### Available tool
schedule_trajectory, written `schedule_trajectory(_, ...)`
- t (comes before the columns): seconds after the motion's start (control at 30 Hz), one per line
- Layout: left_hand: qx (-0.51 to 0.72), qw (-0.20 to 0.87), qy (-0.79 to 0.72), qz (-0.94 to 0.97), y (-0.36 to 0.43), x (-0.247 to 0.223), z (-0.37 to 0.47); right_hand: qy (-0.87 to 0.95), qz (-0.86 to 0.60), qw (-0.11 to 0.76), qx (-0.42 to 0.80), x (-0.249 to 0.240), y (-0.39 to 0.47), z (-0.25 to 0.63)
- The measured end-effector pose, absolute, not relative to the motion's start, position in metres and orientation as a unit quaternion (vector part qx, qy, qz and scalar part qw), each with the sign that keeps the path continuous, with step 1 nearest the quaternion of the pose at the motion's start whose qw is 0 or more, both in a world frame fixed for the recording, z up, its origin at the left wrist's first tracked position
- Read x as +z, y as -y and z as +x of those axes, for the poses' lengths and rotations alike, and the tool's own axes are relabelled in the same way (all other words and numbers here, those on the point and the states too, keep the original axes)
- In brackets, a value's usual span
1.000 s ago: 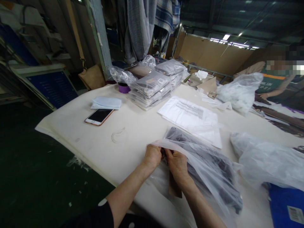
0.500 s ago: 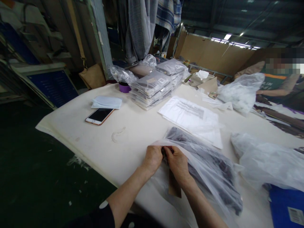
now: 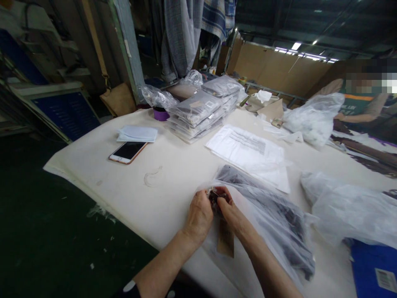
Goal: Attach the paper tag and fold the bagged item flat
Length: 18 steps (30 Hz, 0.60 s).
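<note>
Both hands meet at the near end of the dark garment (image 3: 266,219) in its clear bag (image 3: 279,244) at the table's (image 3: 173,174) near edge: the left hand (image 3: 198,215) and right hand (image 3: 231,213) pinch its bunched top together, a brown tag (image 3: 226,242) hanging just below. To do this well, I judge the pinch should stay tight and low on the cloth, so that the film does not slip between the fingers. The phone (image 3: 127,152) and packed stack (image 3: 201,111) lie well apart.
</note>
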State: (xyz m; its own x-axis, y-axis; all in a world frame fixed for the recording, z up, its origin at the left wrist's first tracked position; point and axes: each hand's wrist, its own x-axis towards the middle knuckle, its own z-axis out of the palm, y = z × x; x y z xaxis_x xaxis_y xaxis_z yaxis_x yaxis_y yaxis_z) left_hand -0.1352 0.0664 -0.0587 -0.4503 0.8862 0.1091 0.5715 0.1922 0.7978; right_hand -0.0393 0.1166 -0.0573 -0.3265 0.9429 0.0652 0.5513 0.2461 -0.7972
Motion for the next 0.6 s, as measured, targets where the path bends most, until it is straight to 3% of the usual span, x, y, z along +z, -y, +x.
schedule_trajectory(0.33, 0.487, 0.117, -0.715, 0.487, -0.048, -0.06, -0.136, 0.772, -0.459, 0.261, 0.355, -0.041, -0.109, -0.043)
schedule_trajectory(0.6, 0.519, 0.115, -0.704, 0.471, -0.047, -0.055, -0.134, 0.805, -0.436, 0.243, 0.32, -0.043, -0.111, -0.043)
